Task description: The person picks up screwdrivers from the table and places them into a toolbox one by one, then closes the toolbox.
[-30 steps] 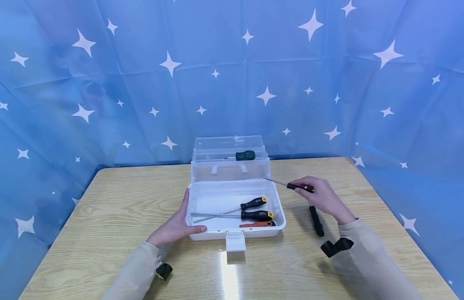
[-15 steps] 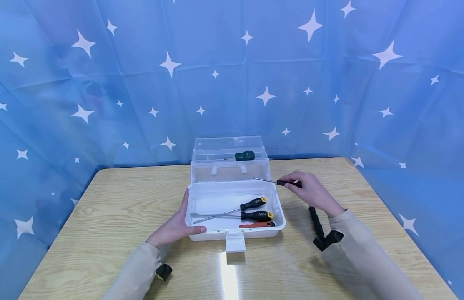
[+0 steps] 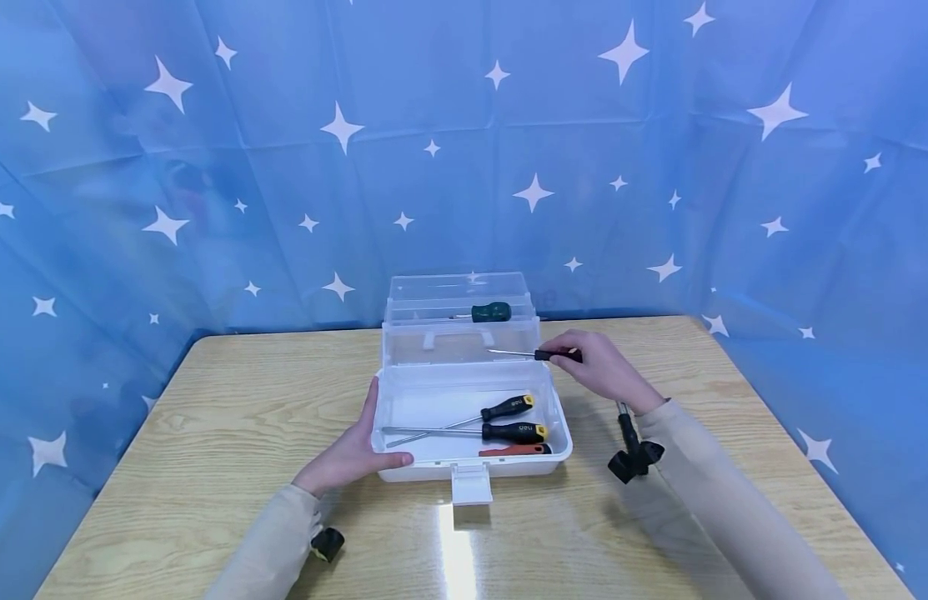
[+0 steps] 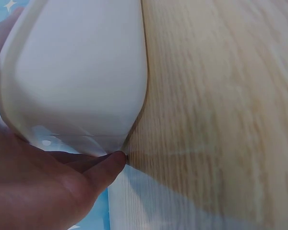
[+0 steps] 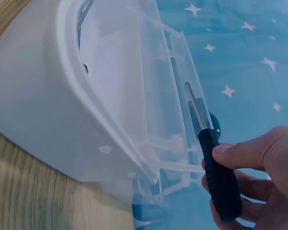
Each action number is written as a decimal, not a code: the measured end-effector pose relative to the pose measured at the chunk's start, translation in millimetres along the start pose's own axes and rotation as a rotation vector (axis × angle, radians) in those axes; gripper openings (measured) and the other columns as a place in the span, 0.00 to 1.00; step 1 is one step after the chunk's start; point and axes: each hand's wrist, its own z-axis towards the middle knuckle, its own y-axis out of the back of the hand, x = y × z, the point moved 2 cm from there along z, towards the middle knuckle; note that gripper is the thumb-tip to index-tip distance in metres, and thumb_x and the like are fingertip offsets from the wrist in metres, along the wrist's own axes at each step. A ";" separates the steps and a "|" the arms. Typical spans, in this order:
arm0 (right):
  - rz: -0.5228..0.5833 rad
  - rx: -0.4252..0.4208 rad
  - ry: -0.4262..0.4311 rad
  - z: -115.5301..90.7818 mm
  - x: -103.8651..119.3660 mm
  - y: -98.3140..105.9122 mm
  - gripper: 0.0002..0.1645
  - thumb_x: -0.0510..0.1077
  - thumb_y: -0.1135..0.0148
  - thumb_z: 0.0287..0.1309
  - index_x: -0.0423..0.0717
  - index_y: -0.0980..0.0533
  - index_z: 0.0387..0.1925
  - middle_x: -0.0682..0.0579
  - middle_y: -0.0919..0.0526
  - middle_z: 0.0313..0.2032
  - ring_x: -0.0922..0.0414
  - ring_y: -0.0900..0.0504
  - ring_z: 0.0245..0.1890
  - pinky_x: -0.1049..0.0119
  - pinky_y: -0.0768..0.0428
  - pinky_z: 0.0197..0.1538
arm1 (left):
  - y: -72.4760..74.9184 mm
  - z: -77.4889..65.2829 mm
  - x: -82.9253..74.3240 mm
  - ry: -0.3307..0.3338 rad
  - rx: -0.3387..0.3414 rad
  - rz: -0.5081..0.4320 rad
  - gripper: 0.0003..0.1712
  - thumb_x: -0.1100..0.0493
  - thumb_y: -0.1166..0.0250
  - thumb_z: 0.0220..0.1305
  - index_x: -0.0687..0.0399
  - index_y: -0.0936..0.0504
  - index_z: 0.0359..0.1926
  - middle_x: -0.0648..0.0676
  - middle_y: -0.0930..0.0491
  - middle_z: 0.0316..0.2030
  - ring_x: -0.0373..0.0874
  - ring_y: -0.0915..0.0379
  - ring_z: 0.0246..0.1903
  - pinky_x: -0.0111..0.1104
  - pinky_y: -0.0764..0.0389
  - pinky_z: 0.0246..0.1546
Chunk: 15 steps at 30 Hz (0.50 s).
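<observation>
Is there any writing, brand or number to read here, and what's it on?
Upper black-and-yellow handle, in the white box: possibly "neo", too small to be sure.
Lower black-and-yellow handle: pale letters, likewise uncertain.
Screwdriver in the right hand: no readable text.

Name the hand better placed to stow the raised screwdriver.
Right, probably: the right hand grips the black-handled screwdriver near the open toolbox; the left hand holds the toolbox's left end.
</observation>
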 end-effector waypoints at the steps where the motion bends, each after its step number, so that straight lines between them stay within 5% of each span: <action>1: 0.001 0.000 0.003 1.3 0.8 -0.6 0.13 0.32 0.42 0.64 0.37 0.18 0.48 0.44 0.16 0.43 0.52 0.19 0.40 0.57 0.21 0.40 | 0.0 0.0 -0.2 -0.003 0.002 -0.003 0.74 0.50 0.25 0.52 0.47 0.79 0.74 0.65 0.64 0.74 0.63 0.60 0.70 0.57 0.50 0.65; 15: 0.037 0.012 0.036 16.5 14.9 -12.9 0.13 0.33 0.41 0.63 0.37 0.18 0.48 0.43 0.17 0.45 0.52 0.19 0.42 0.57 0.23 0.40 | -0.2 -0.5 -1.7 -0.016 0.011 -0.011 0.74 0.51 0.25 0.52 0.47 0.80 0.74 0.65 0.65 0.74 0.63 0.60 0.70 0.58 0.50 0.65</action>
